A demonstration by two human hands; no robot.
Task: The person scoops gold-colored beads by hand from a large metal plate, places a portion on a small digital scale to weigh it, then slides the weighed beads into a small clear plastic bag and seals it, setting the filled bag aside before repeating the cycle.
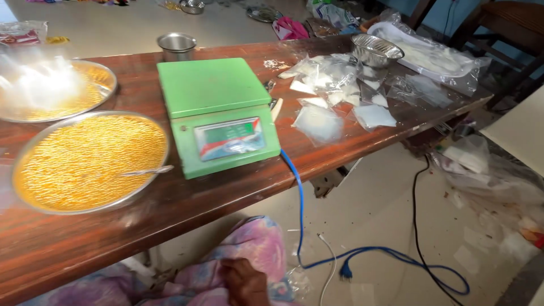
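Grip: one hand (245,281) rests empty on lap below the bench's (340,153) near edge, other unseen; green scale (218,113) bare, mid-bench.

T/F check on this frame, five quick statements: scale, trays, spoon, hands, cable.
1. The green scale has nothing on its platform. True.
2. Both round metal trays, the near tray and the far tray, hold yellow grains. True.
3. A spoon lies on the scale platform. False: it rests in the near tray, at its right side.
4. A hand is scooping from a tray. False: the one hand in view is below the table edge, on pink patterned cloth, holding nothing visible. Which hand it is cannot be told.
5. The blue cable is plugged into a wall socket. False: its plug lies loose on the floor.
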